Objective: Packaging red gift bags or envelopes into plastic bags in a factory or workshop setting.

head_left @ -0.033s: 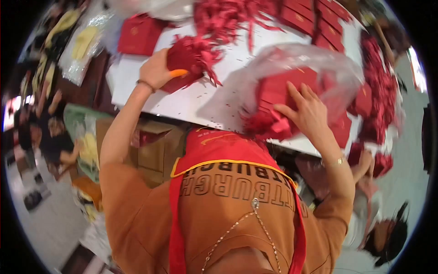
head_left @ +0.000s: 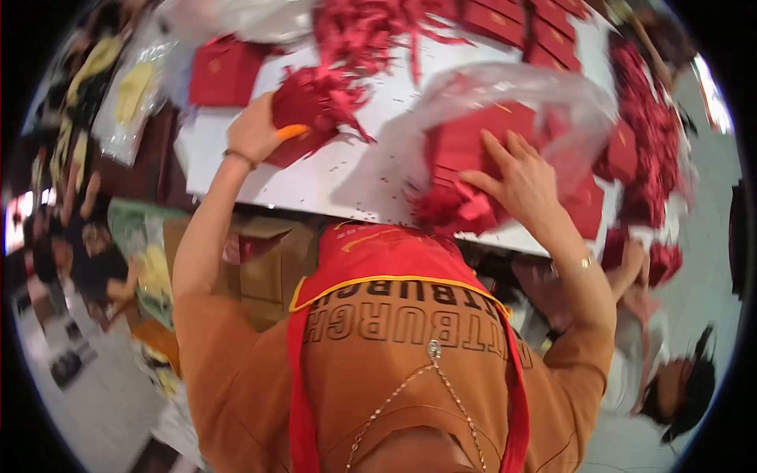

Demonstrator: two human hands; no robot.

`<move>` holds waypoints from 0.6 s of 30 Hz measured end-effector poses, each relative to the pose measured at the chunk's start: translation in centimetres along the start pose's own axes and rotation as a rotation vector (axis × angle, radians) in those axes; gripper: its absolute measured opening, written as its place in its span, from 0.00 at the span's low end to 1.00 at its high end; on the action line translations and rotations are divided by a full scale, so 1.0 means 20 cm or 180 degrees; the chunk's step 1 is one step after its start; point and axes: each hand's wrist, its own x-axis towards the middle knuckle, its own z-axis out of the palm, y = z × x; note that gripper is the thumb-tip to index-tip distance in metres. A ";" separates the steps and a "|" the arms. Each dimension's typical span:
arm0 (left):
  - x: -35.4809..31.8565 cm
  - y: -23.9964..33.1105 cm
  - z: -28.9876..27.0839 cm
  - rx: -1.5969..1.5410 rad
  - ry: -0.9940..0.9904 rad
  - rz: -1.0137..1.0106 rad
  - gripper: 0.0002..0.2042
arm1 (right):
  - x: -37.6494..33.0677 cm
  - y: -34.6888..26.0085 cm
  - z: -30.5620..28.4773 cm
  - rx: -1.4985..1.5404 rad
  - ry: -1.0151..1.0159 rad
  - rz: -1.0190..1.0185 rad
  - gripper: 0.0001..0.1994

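My left hand [head_left: 256,130] is closed round the edge of a bundle of red flat bags [head_left: 303,114] with loose ribbon ends, over the left part of the white table. An orange cover sits on that thumb. To the right, a stack of red flat bags [head_left: 465,146] lies partly inside a clear plastic bag [head_left: 579,98], its ribbons bunched at the near end. My right hand [head_left: 520,177] rests on this stack with fingers spread and the thumb apart. Its palm hides part of the stack.
More red bags [head_left: 225,72] stand at the far left of the white table [head_left: 225,169], and a ribbon heap [head_left: 359,35] lies at the back. Rows of red pieces [head_left: 493,22] fill the far right. Beneath the near edge is a cardboard box [head_left: 260,276]. Another person's hand [head_left: 633,260] shows at right.
The whole view has shifted slightly, so the table and both hands appear a little further left and up. Both hands stay on the same bundles.
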 end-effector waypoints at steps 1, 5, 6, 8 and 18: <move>-0.01 -0.08 0.03 -0.0035 0.0098 0.0218 0.32 | 0.01 -0.01 0.00 0.0034 0.0067 -0.0012 0.32; 0.01 -0.02 0.01 0.0636 -0.0462 -0.0493 0.24 | -0.01 -0.02 0.01 0.0079 0.0077 0.0063 0.33; 0.02 -0.03 0.03 0.0605 -0.0454 -0.0401 0.25 | -0.02 -0.01 0.02 0.0099 0.0116 0.0197 0.33; 0.02 -0.12 0.05 0.0676 -0.0451 -0.0255 0.25 | -0.03 0.00 0.06 0.0061 0.0378 0.0029 0.34; -0.10 0.40 -0.74 -0.4411 0.0398 0.0190 0.17 | -0.03 -0.02 0.05 0.0025 0.0295 0.0115 0.33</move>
